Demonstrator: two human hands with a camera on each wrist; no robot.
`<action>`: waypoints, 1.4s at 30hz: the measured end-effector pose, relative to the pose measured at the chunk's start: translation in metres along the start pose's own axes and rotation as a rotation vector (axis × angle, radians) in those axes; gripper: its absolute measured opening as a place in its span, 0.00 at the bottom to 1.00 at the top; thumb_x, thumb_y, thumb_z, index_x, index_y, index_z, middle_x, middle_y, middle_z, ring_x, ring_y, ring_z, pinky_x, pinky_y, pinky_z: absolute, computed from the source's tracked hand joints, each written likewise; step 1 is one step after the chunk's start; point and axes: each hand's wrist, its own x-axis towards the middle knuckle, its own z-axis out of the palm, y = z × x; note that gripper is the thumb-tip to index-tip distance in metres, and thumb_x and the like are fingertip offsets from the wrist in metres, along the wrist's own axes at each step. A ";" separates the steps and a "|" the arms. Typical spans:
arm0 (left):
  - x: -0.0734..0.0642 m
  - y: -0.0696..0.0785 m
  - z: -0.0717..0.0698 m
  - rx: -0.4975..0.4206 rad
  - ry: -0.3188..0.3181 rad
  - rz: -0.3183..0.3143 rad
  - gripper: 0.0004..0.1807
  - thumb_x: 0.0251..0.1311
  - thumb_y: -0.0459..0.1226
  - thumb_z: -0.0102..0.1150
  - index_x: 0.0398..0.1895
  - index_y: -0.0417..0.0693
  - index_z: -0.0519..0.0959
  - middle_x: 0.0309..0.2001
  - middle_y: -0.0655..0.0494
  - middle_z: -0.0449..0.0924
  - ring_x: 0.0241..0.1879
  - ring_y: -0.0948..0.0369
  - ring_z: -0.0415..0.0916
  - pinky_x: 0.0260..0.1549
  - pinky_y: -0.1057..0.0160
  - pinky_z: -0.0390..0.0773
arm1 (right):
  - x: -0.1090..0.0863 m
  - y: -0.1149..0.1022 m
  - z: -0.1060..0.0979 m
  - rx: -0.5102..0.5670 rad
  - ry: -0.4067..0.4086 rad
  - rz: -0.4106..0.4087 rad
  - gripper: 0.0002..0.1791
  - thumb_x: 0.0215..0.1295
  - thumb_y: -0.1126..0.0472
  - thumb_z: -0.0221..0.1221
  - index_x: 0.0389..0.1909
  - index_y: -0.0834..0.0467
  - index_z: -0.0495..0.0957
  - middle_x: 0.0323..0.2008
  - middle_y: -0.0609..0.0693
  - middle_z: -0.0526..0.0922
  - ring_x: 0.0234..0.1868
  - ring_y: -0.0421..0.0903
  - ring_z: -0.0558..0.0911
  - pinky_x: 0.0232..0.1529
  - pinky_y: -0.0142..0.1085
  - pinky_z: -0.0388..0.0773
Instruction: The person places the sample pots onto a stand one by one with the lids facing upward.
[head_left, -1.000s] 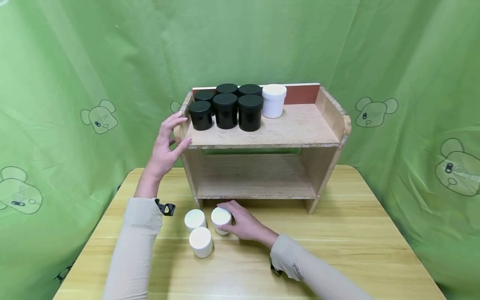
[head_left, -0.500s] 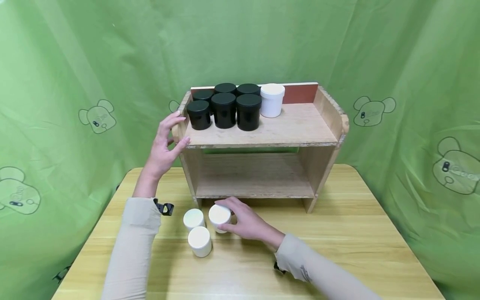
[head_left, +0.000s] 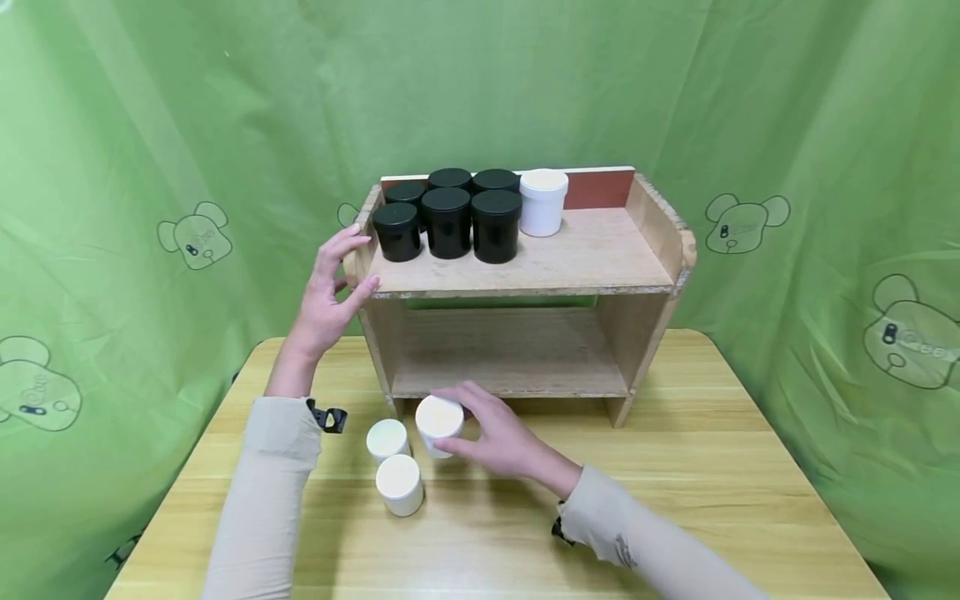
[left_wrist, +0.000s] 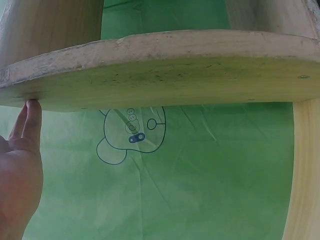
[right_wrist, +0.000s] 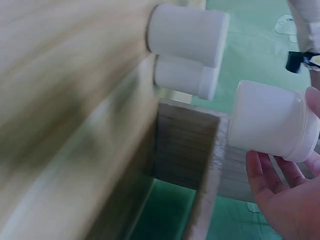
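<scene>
In the head view my right hand grips a white lidded jar between thumb and fingers. The right wrist view shows this jar upright to the hand and apart from the tabletop. Two more white jars, a rear one and a front one, stand on the table just left of it. My left hand rests at the left side panel of a wooden shelf, with its fingers spread. Straight fingers touch the panel in the left wrist view.
Several black lidded jars are grouped at the left of the upper shelf board. One white jar stands to their right. Below lies a lower board. A green curtain hangs behind the wooden table.
My right hand has raised the white jar slightly off the table, up and toward the shelf. The left hand keeps its place at the side panel.
</scene>
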 end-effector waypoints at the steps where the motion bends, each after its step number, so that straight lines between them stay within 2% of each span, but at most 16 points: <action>1: 0.000 0.000 0.000 0.002 0.001 0.000 0.31 0.67 0.27 0.60 0.73 0.44 0.65 0.81 0.48 0.53 0.79 0.46 0.53 0.68 0.31 0.69 | 0.000 -0.002 -0.002 0.004 0.012 -0.011 0.36 0.63 0.48 0.72 0.71 0.49 0.73 0.59 0.44 0.79 0.61 0.46 0.78 0.62 0.53 0.79; 6: 0.000 0.001 0.002 -0.004 -0.004 -0.007 0.31 0.67 0.28 0.60 0.73 0.45 0.65 0.81 0.48 0.53 0.79 0.46 0.53 0.68 0.30 0.69 | 0.000 -0.009 -0.013 0.021 0.047 -0.039 0.36 0.61 0.51 0.73 0.70 0.52 0.74 0.60 0.44 0.79 0.61 0.45 0.79 0.64 0.53 0.79; 11: -0.001 0.001 0.004 -0.002 -0.009 -0.010 0.31 0.67 0.28 0.60 0.73 0.45 0.65 0.81 0.48 0.53 0.79 0.46 0.52 0.68 0.30 0.69 | -0.001 -0.014 -0.024 0.025 0.075 -0.051 0.37 0.60 0.52 0.74 0.70 0.51 0.73 0.60 0.44 0.78 0.58 0.42 0.79 0.61 0.46 0.81; 21: 0.000 0.002 0.003 -0.007 -0.007 -0.003 0.32 0.67 0.27 0.60 0.73 0.45 0.65 0.81 0.47 0.52 0.79 0.45 0.52 0.68 0.29 0.69 | 0.004 -0.030 -0.065 0.049 0.217 -0.179 0.38 0.59 0.59 0.75 0.70 0.54 0.73 0.59 0.50 0.79 0.56 0.45 0.79 0.56 0.37 0.83; 30: 0.001 0.004 0.004 -0.007 -0.008 -0.007 0.31 0.67 0.28 0.60 0.73 0.45 0.65 0.81 0.47 0.52 0.79 0.45 0.52 0.68 0.30 0.69 | 0.005 -0.043 -0.100 0.015 0.334 -0.205 0.39 0.56 0.62 0.76 0.70 0.53 0.74 0.59 0.49 0.80 0.57 0.43 0.77 0.56 0.33 0.80; 42: 0.000 0.004 0.000 0.010 -0.005 -0.017 0.31 0.67 0.28 0.59 0.73 0.42 0.64 0.81 0.47 0.52 0.79 0.45 0.52 0.68 0.31 0.69 | 0.010 -0.054 -0.131 -0.027 0.411 -0.250 0.39 0.54 0.63 0.77 0.69 0.54 0.75 0.57 0.51 0.81 0.55 0.43 0.77 0.56 0.29 0.78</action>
